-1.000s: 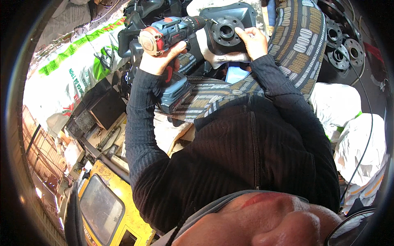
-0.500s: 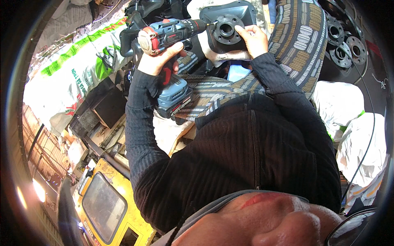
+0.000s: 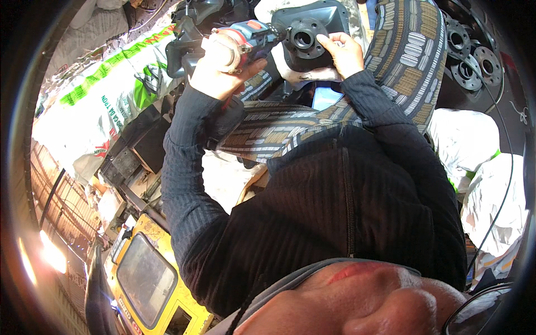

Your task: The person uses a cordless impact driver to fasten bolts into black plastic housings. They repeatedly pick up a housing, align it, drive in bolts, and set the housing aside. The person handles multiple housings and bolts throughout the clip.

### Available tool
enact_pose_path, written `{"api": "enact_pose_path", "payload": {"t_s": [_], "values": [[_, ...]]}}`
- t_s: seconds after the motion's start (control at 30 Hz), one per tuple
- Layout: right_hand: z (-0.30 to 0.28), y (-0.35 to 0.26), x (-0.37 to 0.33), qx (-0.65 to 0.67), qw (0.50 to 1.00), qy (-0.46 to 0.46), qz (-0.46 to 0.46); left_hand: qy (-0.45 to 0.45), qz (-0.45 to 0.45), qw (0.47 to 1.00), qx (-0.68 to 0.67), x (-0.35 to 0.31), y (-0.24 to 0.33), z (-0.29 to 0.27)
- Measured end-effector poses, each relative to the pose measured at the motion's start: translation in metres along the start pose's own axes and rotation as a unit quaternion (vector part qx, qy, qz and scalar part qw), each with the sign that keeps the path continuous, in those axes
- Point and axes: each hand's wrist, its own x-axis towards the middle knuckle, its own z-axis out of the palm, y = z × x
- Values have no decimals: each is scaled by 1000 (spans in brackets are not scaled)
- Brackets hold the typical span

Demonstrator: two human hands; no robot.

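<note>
My left hand (image 3: 215, 78) is wrapped round the grip of a cordless drill (image 3: 258, 33) with a blue and red body. Its chuck points right, with its front end close to the left edge of a black round flange (image 3: 316, 29). Whether the bit touches the flange I cannot tell. At the flange's right edge, my right hand (image 3: 347, 56) pinches the rim between thumb and fingers. Under the flange lies a black square-edged housing (image 3: 334, 17) on a whitish lumpy thing (image 3: 290, 72). The drill's battery is mostly hidden behind my left wrist.
More black flanges (image 3: 488, 62) lie on a dark surface at the far right, with a thin cable (image 3: 511, 162) running past. White sacks (image 3: 469, 139) stand below them. A large white and green sack (image 3: 84, 123) fills the left, above a yellow panel (image 3: 167, 257) with a window.
The drill has twisted in my left hand's grip, so its rear faces up more and its battery has swung behind the wrist. The flange has shifted slightly left and turned in my right hand.
</note>
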Motion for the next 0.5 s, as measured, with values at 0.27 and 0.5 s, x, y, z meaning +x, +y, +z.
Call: {"api": "enact_pose_path", "payload": {"t_s": [0.27, 0.5], "values": [[1, -13, -9, 39, 996, -77, -6, 7, 61, 993, -99, -1, 19, -10], [0, -20, -6, 25, 997, -76, -25, 2, -62, 956, -286, -7, 31, -20]]}}
